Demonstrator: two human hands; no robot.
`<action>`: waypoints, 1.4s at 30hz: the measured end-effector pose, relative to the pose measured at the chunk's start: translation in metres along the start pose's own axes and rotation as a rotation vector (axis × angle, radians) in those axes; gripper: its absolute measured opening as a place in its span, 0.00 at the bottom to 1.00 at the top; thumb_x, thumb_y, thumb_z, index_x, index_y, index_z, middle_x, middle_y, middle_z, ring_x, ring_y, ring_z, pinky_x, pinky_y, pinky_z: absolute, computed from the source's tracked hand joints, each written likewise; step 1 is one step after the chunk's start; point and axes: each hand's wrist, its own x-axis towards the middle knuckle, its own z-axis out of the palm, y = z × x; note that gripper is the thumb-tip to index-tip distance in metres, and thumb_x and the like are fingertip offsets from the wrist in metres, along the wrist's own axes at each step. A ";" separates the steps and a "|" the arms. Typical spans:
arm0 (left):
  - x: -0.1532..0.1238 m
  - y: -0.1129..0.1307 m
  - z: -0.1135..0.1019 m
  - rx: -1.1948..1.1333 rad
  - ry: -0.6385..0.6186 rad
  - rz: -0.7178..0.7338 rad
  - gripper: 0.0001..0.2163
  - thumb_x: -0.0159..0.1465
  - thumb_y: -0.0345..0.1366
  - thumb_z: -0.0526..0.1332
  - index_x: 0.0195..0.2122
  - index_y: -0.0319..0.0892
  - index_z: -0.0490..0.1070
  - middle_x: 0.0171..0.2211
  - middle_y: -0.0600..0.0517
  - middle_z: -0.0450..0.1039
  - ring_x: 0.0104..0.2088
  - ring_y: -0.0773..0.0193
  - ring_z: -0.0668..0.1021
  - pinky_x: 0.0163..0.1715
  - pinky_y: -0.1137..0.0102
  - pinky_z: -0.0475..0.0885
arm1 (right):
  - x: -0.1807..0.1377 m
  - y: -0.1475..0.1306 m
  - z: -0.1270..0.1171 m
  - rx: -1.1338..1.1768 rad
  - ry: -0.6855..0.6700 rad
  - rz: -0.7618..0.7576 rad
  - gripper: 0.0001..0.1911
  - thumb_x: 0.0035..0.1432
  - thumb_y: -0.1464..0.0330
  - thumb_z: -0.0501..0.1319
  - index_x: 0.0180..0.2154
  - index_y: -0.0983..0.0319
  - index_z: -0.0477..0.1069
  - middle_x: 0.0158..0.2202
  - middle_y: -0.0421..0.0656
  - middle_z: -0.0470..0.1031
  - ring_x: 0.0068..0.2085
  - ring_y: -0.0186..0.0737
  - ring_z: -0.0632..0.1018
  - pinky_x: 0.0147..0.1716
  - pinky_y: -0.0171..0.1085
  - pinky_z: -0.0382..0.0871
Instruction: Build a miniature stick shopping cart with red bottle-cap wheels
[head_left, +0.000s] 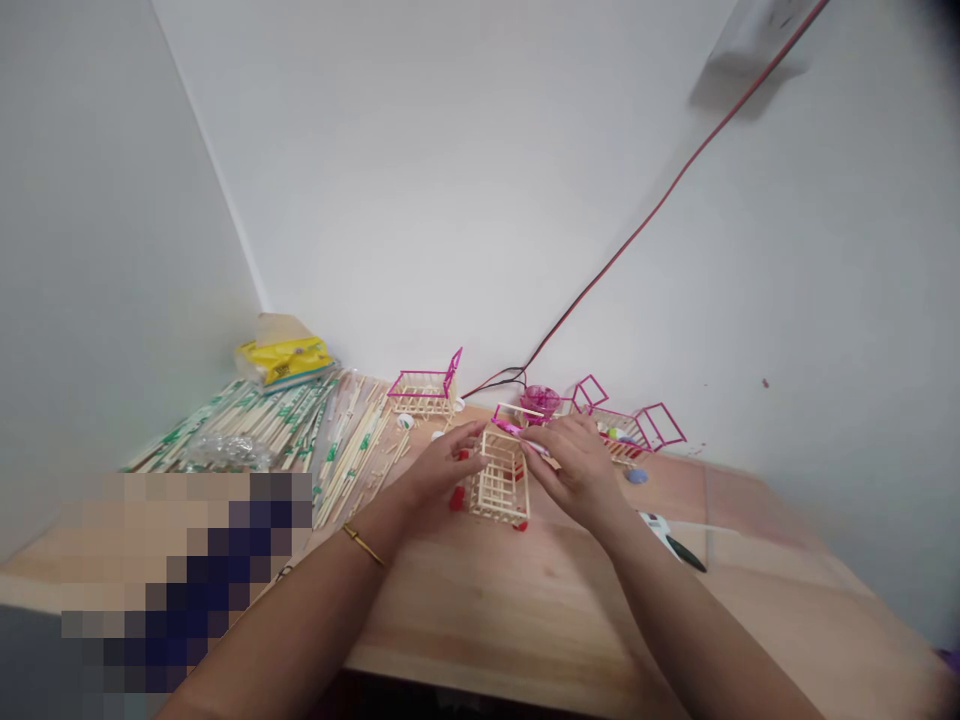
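A small cart built of pale wooden sticks (501, 485) with red wheels stands on the wooden table (480, 610). My left hand (442, 462) grips its left side, fingers curled on the frame. My right hand (574, 462) is closed round the cart's right upper edge, where a pink stick (517, 430) lies along the rim. Whether the right fingers pinch that pink stick or the frame is unclear.
Two more stick carts with pink frames stand behind, one (426, 388) at left and one (637, 432) at right. A pink bowl (540, 400), a heap of wrapped chopsticks (270, 425), a yellow tissue pack (283, 358), a red cable (645, 222) and a glue gun (671, 540) surround them.
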 end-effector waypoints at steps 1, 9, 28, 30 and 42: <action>0.000 0.000 0.000 -0.001 0.009 -0.006 0.29 0.57 0.39 0.68 0.60 0.42 0.65 0.55 0.42 0.72 0.54 0.50 0.74 0.54 0.57 0.67 | 0.000 0.000 0.000 -0.002 -0.006 0.004 0.05 0.63 0.73 0.58 0.41 0.60 0.70 0.29 0.42 0.76 0.32 0.40 0.73 0.36 0.42 0.60; -0.001 0.000 0.001 0.004 0.041 -0.016 0.30 0.56 0.39 0.69 0.60 0.41 0.66 0.54 0.41 0.72 0.54 0.49 0.74 0.54 0.57 0.67 | 0.000 0.001 -0.001 0.004 0.005 0.007 0.06 0.62 0.73 0.59 0.41 0.60 0.70 0.28 0.41 0.76 0.32 0.40 0.74 0.37 0.42 0.61; 0.000 0.000 0.002 -0.018 0.030 -0.015 0.30 0.56 0.39 0.69 0.59 0.41 0.66 0.54 0.41 0.72 0.53 0.50 0.75 0.53 0.58 0.69 | -0.003 -0.001 0.000 -0.007 -0.027 0.007 0.05 0.63 0.72 0.59 0.40 0.60 0.71 0.29 0.42 0.77 0.32 0.39 0.74 0.38 0.42 0.60; 0.000 -0.001 0.001 -0.028 0.020 -0.010 0.29 0.57 0.39 0.68 0.60 0.41 0.65 0.53 0.41 0.73 0.52 0.50 0.75 0.52 0.58 0.69 | -0.004 0.000 0.002 -0.020 -0.036 -0.005 0.04 0.63 0.72 0.59 0.40 0.61 0.71 0.29 0.42 0.77 0.32 0.40 0.74 0.38 0.42 0.60; 0.001 -0.003 0.001 -0.031 0.075 -0.057 0.29 0.56 0.40 0.69 0.59 0.41 0.66 0.50 0.41 0.75 0.51 0.51 0.76 0.52 0.57 0.69 | -0.024 0.015 -0.020 -0.033 0.140 0.195 0.06 0.61 0.72 0.61 0.41 0.59 0.72 0.32 0.44 0.78 0.34 0.42 0.75 0.38 0.43 0.64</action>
